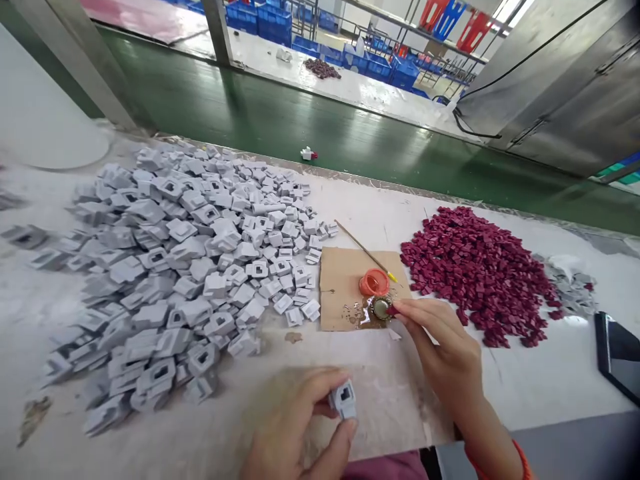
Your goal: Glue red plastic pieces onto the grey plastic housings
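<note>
Left hand (295, 427): nearest my view, low in the frame; thumb and fingers are closed on 1 grey plastic housing (343, 400), held just above the table (525, 380).
Grey plastic housing: small, boxy, with a square opening facing me; it sits between the fingertips of my left hand, near the front edge of the table.
Right hand (440, 347): stretched forward to the cardboard sheet (340, 293); the fingertips are pinched together on 1 small red piece (392, 310), pressed against the small round dish (382, 307).
Small round dish: on the cardboard sheet, ringed by wet, shiny spots; its contents I cannot tell.
Orange cap (374, 283): just behind the dish, on the same sheet.
Thin stick (365, 252): lies aslant across the far corner of the cardboard, yellow at its near tip.
Grey pile (190, 267): many like housings, spread wide to the left.
Red pile (480, 267): many small dark-red pieces, heaped to the right.
Dark phone (619, 357): flat at the right edge.
</note>
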A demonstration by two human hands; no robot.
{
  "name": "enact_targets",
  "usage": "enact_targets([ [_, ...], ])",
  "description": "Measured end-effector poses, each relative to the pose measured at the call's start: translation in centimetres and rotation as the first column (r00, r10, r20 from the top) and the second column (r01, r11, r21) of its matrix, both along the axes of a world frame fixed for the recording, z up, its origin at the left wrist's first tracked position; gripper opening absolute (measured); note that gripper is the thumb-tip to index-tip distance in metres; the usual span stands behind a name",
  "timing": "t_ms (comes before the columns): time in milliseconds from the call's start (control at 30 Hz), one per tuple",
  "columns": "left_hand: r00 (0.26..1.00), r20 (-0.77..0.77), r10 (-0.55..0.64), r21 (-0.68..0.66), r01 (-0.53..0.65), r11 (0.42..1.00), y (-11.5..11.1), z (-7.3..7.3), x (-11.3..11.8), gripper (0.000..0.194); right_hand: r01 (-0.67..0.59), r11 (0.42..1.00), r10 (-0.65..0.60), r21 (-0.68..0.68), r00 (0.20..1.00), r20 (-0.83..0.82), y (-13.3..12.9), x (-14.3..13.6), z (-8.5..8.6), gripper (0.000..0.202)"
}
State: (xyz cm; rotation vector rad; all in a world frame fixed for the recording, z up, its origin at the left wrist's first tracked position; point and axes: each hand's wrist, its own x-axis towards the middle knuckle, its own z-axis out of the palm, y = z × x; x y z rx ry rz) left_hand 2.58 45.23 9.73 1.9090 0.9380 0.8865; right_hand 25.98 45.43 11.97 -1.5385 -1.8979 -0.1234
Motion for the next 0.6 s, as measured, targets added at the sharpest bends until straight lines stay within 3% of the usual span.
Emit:
enact_targets([
  [100, 0.996, -0.077, 0.050, 0.221, -0.031, 0.975, 0.0, -0.4, 0.4, 0.033, -0.027, 1.000, 0.027, 0.006, 1.000, 0.015, 0.2, -0.1, 0.0, 0.027],
  [200, 0.989, -0.100, 0.108, 0.317, -0.071, 0.946, 0.0, -0.5, 0.9, 0.027, -0.036, 0.999, 0.036, 0.011, 0.999, 0.029, 0.4, -0.2, -0.1, 0.028],
  [367, 0.994, -0.060, 0.087, 0.346, -0.061, 0.936, 0.5, -0.2, 1.3, 0.025, -0.037, 0.999, 0.037, -0.003, 0.998, 0.041, 0.4, -0.4, -0.1, 0.031],
  [600, 0.997, -0.050, 0.057, 0.271, -0.041, 0.962, 0.8, -0.2, 1.3, 0.028, -0.032, 0.999, 0.032, 0.009, 0.999, 0.028, 0.4, -0.4, 0.2, 0.037],
])
